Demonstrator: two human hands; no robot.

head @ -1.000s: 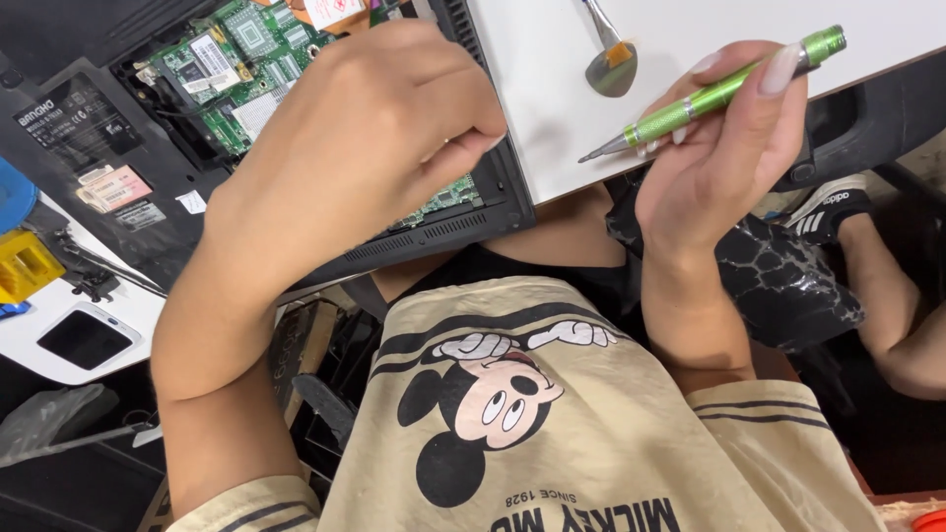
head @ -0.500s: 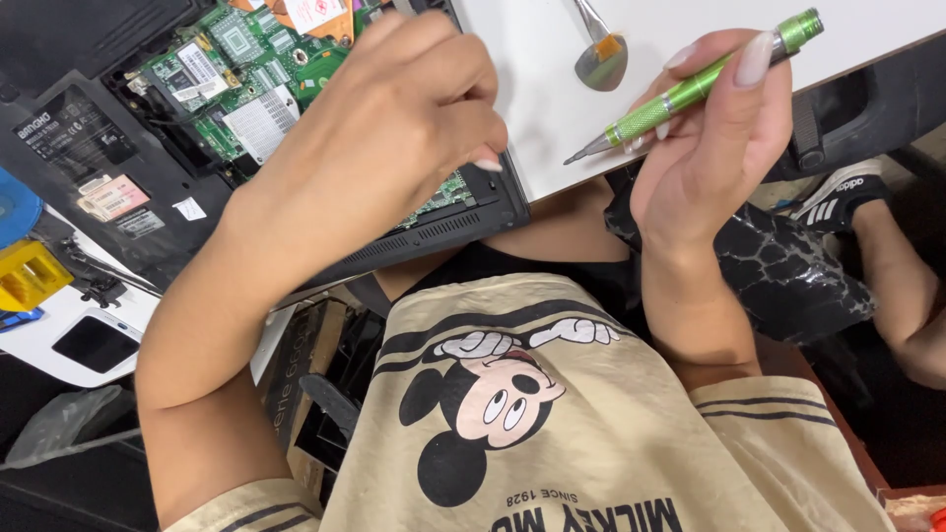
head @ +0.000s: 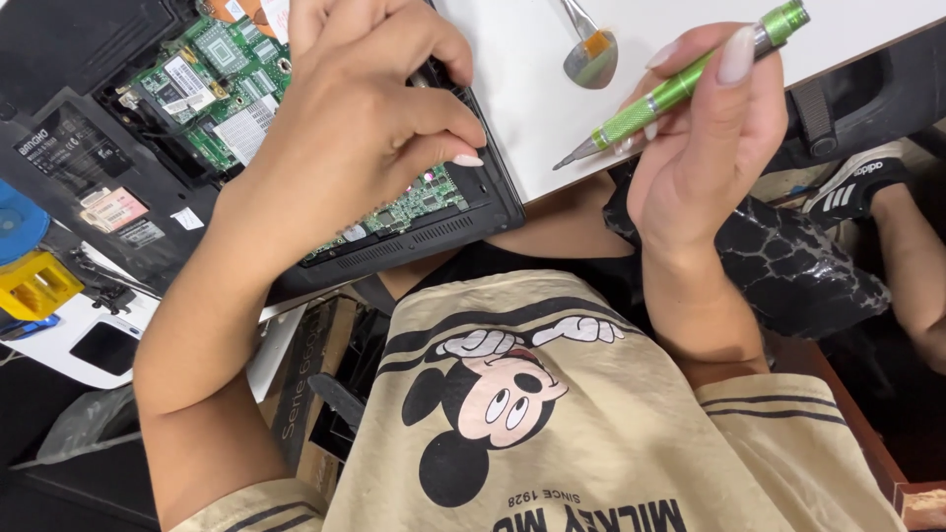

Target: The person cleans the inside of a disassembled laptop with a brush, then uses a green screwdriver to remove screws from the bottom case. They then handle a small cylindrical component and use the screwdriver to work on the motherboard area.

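The left hand point(head: 365, 128) pinches at the edge of the open laptop point(head: 414, 222). The right hand point(head: 700, 148) pinches a green screwdriver point(head: 680, 89). Best pull gently, keeping the tip off the circuit board point(head: 217, 89).

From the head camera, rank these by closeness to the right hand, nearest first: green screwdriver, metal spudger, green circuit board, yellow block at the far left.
1. green screwdriver: held in the right hand itself.
2. metal spudger: on the white table, just left of that hand.
3. green circuit board: inside the opened laptop, beyond the left hand.
4. yellow block: at the far left edge.
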